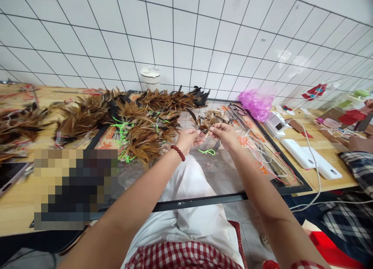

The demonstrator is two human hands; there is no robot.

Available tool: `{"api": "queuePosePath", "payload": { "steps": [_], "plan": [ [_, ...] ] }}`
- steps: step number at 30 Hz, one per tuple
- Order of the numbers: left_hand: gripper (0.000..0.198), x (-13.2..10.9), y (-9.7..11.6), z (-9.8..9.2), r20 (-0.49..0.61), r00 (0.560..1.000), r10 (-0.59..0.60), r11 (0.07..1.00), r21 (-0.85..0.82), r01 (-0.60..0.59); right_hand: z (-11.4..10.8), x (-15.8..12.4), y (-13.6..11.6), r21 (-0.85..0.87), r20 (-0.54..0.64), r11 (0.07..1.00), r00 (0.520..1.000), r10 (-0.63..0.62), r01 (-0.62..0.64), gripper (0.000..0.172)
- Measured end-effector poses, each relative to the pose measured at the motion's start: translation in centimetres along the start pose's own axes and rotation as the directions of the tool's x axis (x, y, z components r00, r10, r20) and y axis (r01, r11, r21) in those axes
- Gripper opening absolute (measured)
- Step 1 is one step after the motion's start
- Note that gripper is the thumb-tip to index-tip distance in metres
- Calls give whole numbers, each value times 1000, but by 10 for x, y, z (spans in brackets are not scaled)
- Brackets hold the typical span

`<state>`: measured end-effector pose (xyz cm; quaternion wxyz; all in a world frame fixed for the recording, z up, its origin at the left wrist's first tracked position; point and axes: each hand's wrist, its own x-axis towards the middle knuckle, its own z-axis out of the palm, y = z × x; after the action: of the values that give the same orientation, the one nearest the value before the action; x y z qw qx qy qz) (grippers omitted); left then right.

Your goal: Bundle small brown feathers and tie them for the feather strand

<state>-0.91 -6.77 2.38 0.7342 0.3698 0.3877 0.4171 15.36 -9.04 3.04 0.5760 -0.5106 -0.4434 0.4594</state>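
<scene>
1. Saw, far beyond the fingers of the left hand (189, 140) and the right hand (227, 135), a white tiled wall with dark grout lines (186, 28).
2. Had a pale wooden table (17, 218) around the fingers, stretching well out to both sides.
3. Worked over a clear, flat, black-edged panel (201, 201), lying on the table below the fingers.
4. Had thick rows of brown and black feather bunches (145, 139) left of the fingers, with bright green string (121, 125) among them.
5. Had a co-worker's dark-and-white checked sleeve (357, 170) well to the right of the fingers.
6. Noticed a crumpled, translucent purple plastic bag (258, 105) beyond and right of the fingers.
7. Saw two flat, white, oblong bars (297, 153) farther right of the fingers.
8. Saw a small, loose heap of mixed feathers (217, 117) just beyond the right fingertips.
9. Saw a round, white, lidded canister (150, 79) beyond and left of the fingers, near the wall.
10. Spotted dark-framed glasses (239, 109) past the heap.
11. Held a slim, dark, curved feather (193, 117) pinched between left thumb and forefinger, rising above them. Could not tell the grip of the bent right fingers, close beside its base.
</scene>
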Motion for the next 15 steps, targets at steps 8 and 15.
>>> {"api": "queuePosePath", "payload": {
  "steps": [8,15],
  "plan": [
    [9,-3,-1,3,34,996,-87,995,49,85,10,-3,13,-231,11,930,957,-291,285,22],
    [9,0,-5,1,108,994,-36,988,153,19,-13,7,8,-464,36,806,918,-396,366,18]
  ]
}}
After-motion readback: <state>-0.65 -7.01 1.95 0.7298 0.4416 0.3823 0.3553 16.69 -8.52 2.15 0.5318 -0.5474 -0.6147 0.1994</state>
